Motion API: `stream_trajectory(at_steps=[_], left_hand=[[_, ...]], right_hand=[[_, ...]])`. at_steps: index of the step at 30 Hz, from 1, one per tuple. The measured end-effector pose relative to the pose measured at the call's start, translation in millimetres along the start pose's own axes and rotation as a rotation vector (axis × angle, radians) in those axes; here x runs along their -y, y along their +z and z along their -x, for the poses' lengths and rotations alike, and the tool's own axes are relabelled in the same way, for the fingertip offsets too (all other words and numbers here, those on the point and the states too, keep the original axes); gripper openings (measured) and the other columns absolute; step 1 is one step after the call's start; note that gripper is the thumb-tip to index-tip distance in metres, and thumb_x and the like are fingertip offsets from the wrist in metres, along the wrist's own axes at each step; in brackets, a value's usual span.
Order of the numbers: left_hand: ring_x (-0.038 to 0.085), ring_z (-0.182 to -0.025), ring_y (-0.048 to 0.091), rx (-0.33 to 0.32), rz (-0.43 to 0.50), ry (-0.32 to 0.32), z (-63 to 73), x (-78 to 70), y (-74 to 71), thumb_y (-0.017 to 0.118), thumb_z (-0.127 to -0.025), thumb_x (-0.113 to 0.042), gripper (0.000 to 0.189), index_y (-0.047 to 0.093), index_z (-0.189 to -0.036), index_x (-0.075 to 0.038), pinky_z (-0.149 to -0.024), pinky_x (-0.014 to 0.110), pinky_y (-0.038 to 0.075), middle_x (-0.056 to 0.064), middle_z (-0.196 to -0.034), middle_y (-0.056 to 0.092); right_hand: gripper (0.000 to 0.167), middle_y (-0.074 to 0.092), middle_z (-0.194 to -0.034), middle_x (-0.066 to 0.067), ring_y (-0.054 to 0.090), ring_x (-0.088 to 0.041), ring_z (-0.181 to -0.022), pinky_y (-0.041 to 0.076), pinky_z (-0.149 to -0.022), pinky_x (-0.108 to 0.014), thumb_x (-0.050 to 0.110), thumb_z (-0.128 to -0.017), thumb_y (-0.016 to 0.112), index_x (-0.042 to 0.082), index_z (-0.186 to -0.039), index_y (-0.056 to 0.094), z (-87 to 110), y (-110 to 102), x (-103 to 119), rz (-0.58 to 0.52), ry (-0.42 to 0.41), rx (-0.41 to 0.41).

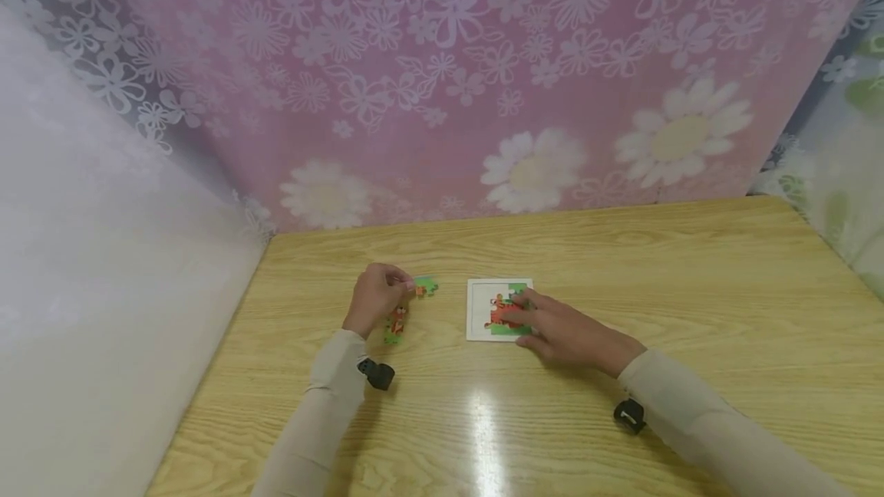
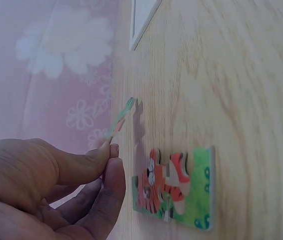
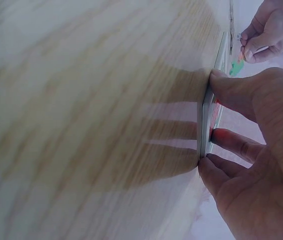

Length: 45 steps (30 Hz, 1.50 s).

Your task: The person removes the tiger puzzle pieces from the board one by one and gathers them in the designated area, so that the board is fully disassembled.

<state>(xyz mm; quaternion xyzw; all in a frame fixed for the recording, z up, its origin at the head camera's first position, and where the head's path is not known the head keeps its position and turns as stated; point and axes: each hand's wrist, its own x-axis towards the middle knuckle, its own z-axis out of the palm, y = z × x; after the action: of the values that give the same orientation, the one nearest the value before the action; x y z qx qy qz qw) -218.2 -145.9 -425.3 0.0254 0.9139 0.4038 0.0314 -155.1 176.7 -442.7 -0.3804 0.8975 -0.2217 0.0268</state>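
Note:
My left hand (image 1: 378, 297) pinches a green and orange jigsaw piece (image 1: 426, 286) between thumb and fingertips. The left wrist view shows this piece (image 2: 120, 119) edge-on, raised off the table. Just below that hand lie jigsaw pieces (image 1: 396, 325) with a tiger picture and green background. My right hand (image 1: 569, 330) rests at the right side of a white-framed puzzle board (image 1: 479, 322), partly filled with red and green pieces. In the right wrist view, its thumb (image 3: 220, 84) touches the board's edge, one finger lies over the face, and other fingertips sit at the edge. Those fingers partly hide the picture.
Both hands work over a wood-grain table (image 1: 587, 251). A pink flowered curtain (image 1: 428, 129) hangs along its back edge, with a pale covering (image 1: 90, 251) at the left. Black straps with small devices (image 1: 377, 373) are on both wrists.

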Motion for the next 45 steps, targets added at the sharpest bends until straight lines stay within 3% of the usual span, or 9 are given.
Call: stream_trajectory(at_steps=[9, 30, 36, 45], left_hand=[[0.025, -0.064, 0.064, -0.007, -0.007, -0.045, 1.1, 3.9, -2.8, 0.074, -0.094, -0.013, 0.008, 0.078, -0.094, -0.005, -0.058, 0.033, 0.050, 0.011, -0.074, 0.071], [0.024, -0.083, 0.068, -0.047, -0.037, -0.033, 5.7, -5.2, -0.7, 0.076, -0.093, -0.013, 0.008, 0.079, -0.096, -0.006, -0.076, 0.045, 0.056, 0.006, -0.093, 0.075], [0.023, -0.085, 0.069, 0.017, -0.044, 0.032, 10.8, -22.0, 8.7, 0.074, -0.094, -0.011, 0.011, 0.078, -0.101, -0.004, -0.075, 0.041, 0.057, 0.008, -0.096, 0.074], [0.022, -0.091, 0.068, 0.161, -0.067, 0.148, 11.2, -48.0, 45.5, 0.074, -0.094, -0.010, 0.012, 0.078, -0.103, -0.003, -0.080, 0.039, 0.056, 0.007, -0.099, 0.074]], right_hand=[[0.045, 0.050, -0.139, -0.021, 0.052, -0.038, -0.127, 0.048, -0.098, -0.050, 0.015, -0.099, 0.068, 0.004, -0.142, 0.059, -0.7, -1, 1, -0.016, 0.038, 0.030], [0.048, 0.052, -0.137, -0.018, 0.053, -0.034, -0.124, 0.050, -0.095, -0.046, 0.014, -0.097, 0.070, 0.002, -0.142, 0.058, 0.6, -1, 1, -0.007, 0.025, 0.011], [0.047, 0.052, -0.137, -0.019, 0.053, -0.035, -0.125, 0.049, -0.096, -0.048, 0.014, -0.097, 0.070, 0.002, -0.141, 0.059, -0.7, 0, 1, -0.025, 0.018, 0.012], [0.048, 0.051, -0.136, -0.019, 0.054, -0.032, -0.121, 0.050, -0.094, -0.046, 0.013, -0.097, 0.070, 0.002, -0.142, 0.058, -2.3, -1, 0, -0.014, 0.005, 0.006]])
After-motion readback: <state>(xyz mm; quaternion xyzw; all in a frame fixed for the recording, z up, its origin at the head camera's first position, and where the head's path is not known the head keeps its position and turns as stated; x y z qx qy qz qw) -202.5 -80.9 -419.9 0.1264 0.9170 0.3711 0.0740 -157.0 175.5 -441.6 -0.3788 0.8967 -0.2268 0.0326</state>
